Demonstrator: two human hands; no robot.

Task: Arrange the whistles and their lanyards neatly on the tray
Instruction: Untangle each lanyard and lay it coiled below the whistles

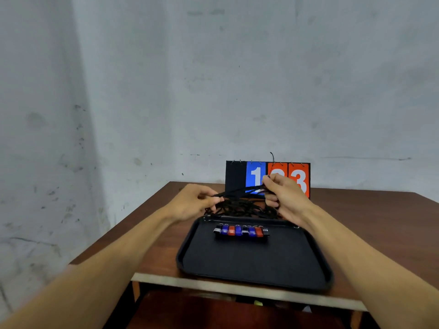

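The left hand [194, 203] and right hand [283, 193] each pinch black lanyards [242, 207] in curled fingers [270, 186], with strands stretched between them over the far rim of the tray [249, 264]. The whistles [241, 231] (blue, red, black) lie in a tight row on the tray, which sits on the tabletop [380, 222].

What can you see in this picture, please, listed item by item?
whistles: about eight, blue, red and pale, in a row near the tray's far end
lanyards: count unclear, black, tangled at the tray's far edge, some strands lifted
tray: one, black, at the table's near edge
scoreboard: one, black with a blue 1 and red cards, upright behind the tray
table: one, brown wood, by the wall
wall: one, grey, stained, behind
left hand: one, pinches lifted lanyard strands
right hand: one, pinches the same strands, in front of the scoreboard
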